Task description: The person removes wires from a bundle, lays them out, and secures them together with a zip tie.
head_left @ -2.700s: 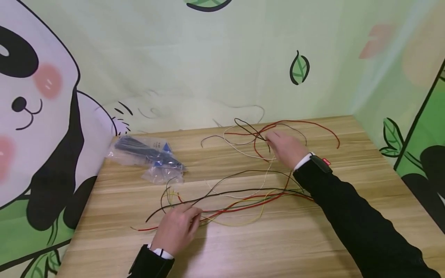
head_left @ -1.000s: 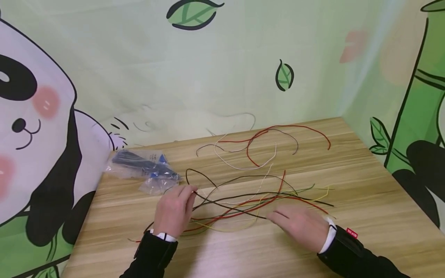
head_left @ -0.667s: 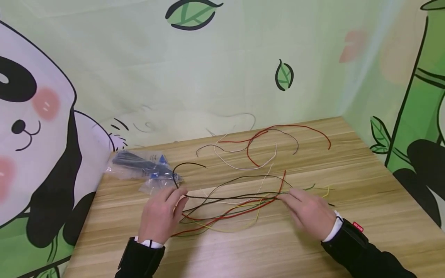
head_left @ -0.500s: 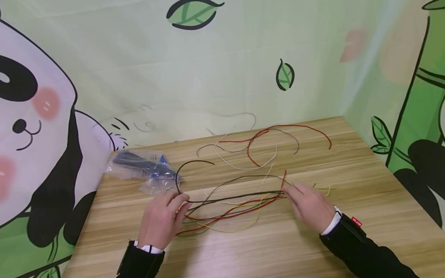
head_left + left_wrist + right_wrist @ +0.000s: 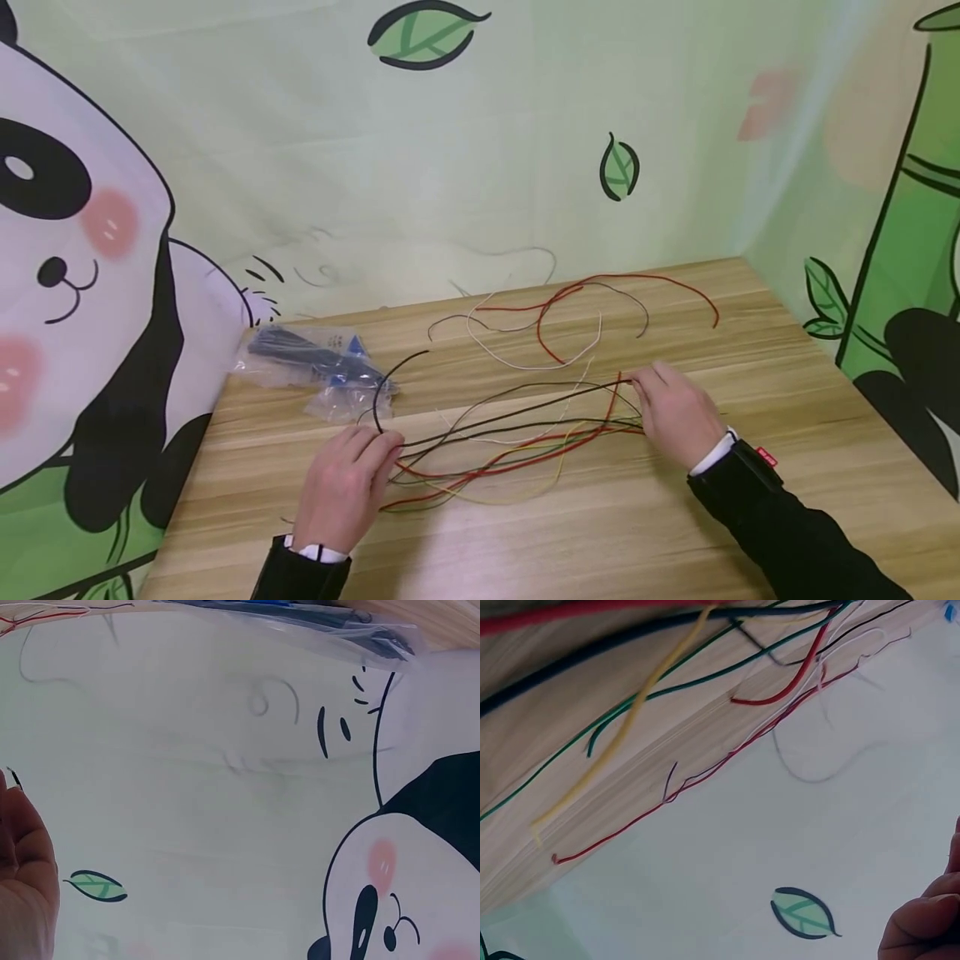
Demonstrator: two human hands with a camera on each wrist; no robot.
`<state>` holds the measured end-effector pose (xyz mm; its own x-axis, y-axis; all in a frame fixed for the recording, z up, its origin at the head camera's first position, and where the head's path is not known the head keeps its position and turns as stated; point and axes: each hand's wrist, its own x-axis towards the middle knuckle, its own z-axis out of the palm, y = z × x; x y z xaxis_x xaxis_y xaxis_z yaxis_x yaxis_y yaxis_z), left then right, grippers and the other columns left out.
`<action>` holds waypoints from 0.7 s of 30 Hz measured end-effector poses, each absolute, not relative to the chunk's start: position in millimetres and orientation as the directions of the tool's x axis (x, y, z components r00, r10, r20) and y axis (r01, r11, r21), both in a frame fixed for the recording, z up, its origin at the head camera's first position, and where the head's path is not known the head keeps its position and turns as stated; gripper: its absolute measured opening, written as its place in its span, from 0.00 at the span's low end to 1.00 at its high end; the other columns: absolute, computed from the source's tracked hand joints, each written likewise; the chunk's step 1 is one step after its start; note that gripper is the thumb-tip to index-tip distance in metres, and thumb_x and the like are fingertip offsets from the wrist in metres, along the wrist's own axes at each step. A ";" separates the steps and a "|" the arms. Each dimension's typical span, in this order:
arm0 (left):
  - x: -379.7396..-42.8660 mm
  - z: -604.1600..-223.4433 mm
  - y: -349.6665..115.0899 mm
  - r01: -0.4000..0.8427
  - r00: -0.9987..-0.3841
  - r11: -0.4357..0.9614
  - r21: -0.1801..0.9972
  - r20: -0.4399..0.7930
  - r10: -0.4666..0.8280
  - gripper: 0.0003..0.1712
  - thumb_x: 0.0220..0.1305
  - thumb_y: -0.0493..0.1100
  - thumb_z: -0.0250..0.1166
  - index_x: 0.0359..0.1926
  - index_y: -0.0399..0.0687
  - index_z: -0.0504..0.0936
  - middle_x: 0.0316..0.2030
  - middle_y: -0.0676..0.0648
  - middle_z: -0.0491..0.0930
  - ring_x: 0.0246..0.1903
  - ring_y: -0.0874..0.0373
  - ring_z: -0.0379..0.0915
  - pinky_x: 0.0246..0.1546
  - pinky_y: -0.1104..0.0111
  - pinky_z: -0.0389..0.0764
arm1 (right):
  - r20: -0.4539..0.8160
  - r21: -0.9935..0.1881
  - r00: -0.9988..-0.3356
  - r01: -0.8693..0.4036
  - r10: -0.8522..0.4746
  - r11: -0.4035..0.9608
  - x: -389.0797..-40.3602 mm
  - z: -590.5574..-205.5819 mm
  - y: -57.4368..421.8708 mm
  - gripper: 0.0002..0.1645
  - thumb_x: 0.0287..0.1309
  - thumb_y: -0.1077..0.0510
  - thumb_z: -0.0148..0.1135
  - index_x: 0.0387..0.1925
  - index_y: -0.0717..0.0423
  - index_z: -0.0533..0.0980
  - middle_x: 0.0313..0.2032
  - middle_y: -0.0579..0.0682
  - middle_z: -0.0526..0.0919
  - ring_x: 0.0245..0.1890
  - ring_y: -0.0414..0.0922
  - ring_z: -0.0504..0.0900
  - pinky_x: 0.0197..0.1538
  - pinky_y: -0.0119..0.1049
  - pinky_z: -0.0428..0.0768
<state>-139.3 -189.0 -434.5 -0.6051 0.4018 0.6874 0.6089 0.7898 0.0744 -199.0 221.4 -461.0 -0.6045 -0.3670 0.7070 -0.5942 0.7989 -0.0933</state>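
A black wire (image 5: 517,413) stretches between my two hands, slightly above the table. My left hand (image 5: 339,487) pinches it near its left part, and its free end curls up and back beyond the fingers. At the other end my right hand (image 5: 678,414) pinches the wire's tip, raised higher than the left. Beneath lies a loose bunch with another black wire, red wires (image 5: 517,469), a yellow wire (image 5: 510,502) and green ones. The right wrist view shows a yellow wire (image 5: 622,739) and a red wire (image 5: 780,697); only part of my right hand (image 5: 926,922) appears there.
Behind the bunch lie more loose wires: red (image 5: 652,276), white (image 5: 517,367) and a thin purplish one. A clear plastic bag (image 5: 322,367) with dark strips inside sits at the back left of the wooden table (image 5: 570,550). A printed cloth wall rises behind.
My right hand brought a black wire from the rear pile to the front bunch, and my left hand took hold of it too. Lately the right hand has lifted its end slightly.
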 end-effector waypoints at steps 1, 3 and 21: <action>-138.7 -435.0 -190.6 0.604 -0.609 0.794 0.070 0.684 0.402 0.14 0.73 0.47 0.53 0.37 0.45 0.82 0.31 0.49 0.80 0.33 0.53 0.75 0.35 0.61 0.76 | 0.708 -0.092 -0.606 -0.588 -0.362 0.804 -200.5 -461.1 223.6 0.05 0.54 0.69 0.62 0.35 0.66 0.78 0.25 0.53 0.73 0.20 0.44 0.71 0.17 0.36 0.70; -137.8 -435.9 -193.6 0.599 -0.607 0.798 0.064 0.686 0.401 0.16 0.74 0.48 0.51 0.37 0.45 0.82 0.30 0.49 0.81 0.32 0.53 0.75 0.35 0.62 0.76 | 0.707 -0.093 -0.614 -0.573 -0.351 0.814 -203.0 -461.1 228.0 0.06 0.52 0.70 0.63 0.34 0.66 0.78 0.25 0.53 0.73 0.19 0.44 0.70 0.17 0.36 0.69; -121.8 -451.9 -232.2 0.406 -0.705 0.911 0.074 0.660 0.261 0.32 0.74 0.57 0.45 0.29 0.39 0.85 0.26 0.48 0.69 0.24 0.55 0.63 0.21 0.64 0.66 | 0.666 -0.116 -0.659 -0.554 -0.349 0.824 -203.6 -460.8 247.9 0.07 0.52 0.70 0.64 0.36 0.66 0.79 0.26 0.52 0.73 0.19 0.43 0.70 0.17 0.36 0.70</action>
